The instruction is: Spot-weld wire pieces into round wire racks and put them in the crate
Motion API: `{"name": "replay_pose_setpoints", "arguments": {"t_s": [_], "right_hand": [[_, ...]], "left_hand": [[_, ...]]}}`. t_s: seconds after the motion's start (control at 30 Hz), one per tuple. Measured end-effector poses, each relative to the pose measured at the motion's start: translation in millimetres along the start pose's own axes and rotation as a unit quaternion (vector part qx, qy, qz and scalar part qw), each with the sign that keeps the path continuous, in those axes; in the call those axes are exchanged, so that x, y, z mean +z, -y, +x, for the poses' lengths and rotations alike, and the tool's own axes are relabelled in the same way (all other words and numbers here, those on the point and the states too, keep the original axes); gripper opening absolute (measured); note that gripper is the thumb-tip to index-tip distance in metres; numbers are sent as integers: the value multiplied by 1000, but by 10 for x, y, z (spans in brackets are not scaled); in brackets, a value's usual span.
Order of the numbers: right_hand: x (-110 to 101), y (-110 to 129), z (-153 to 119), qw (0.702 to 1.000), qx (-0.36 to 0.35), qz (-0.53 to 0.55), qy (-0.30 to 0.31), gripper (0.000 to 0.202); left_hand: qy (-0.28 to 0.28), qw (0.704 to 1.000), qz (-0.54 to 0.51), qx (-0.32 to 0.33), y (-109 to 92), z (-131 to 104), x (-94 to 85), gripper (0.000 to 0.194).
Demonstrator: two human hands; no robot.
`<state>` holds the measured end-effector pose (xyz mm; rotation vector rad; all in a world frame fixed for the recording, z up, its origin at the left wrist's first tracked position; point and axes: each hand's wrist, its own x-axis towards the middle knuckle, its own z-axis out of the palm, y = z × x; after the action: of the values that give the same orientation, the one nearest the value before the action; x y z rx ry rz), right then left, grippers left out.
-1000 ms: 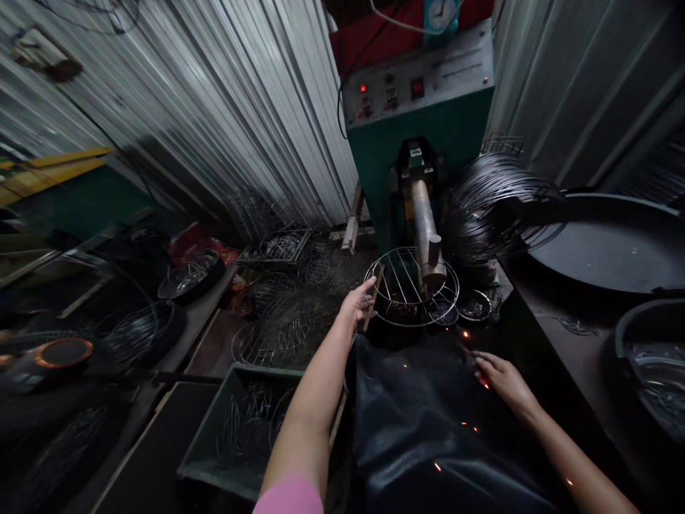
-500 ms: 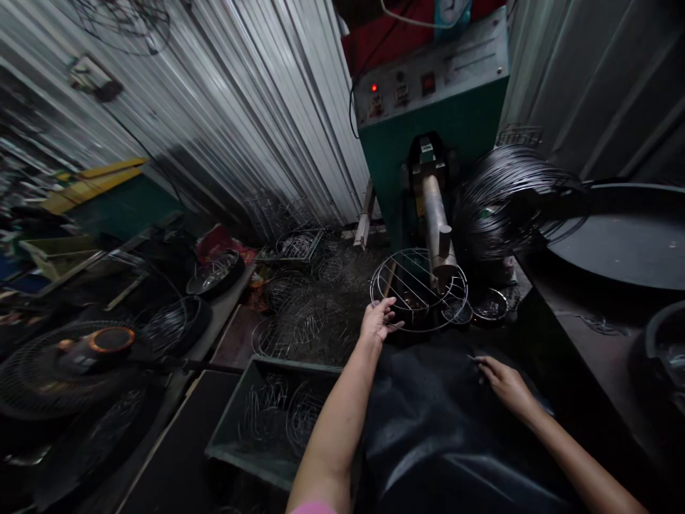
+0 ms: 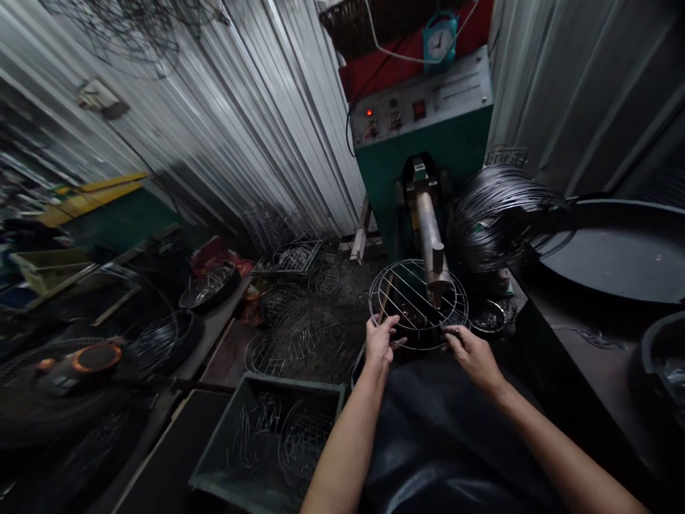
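A round wire rack (image 3: 409, 303), with two rings and several straight bars across it, lies under the tip of a metal machine arm (image 3: 431, 235). My left hand (image 3: 382, 341) is closed on the rack's near-left rim. At the near-right rim, my right hand (image 3: 474, 355) pinches a short piece of wire, its fingertips right against the rack. The wire's far end cannot be made out there. The arm juts from a green machine (image 3: 422, 135) with a lit red lamp. Whether its tip touches the rack I cannot tell.
A green bin (image 3: 214, 446) with wire parts stands at my lower left. More wire racks (image 3: 300, 335) lie beyond it. Right of the machine is a big wire coil (image 3: 497, 214), beside a large dark basin (image 3: 615, 250). A fan (image 3: 80, 364) stands far left.
My right hand has moved up and left from over the dark apron to the rack's rim, carrying the short wire. My left hand keeps hold of the rack. The view has tilted slightly.
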<state>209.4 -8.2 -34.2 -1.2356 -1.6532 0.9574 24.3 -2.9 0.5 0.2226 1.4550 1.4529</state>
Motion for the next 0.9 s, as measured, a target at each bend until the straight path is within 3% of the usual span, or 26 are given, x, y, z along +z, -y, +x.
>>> {"name": "replay_pose_setpoints", "arguments": {"t_s": [0.27,0.47,0.9], "right_hand": [[-64,173,-26,1000,-15,21,-1,24],[-8,98,-53,998,-46,20,33,26],[-121,133,74,999,-3,33,2,30]], "left_hand": [[-9,999,-40,-16,4,-3,-30,51],[-3,997,-78,-18,46,-62,-64,48],[2,999,-41,-8,-21,-40,107,52]]}}
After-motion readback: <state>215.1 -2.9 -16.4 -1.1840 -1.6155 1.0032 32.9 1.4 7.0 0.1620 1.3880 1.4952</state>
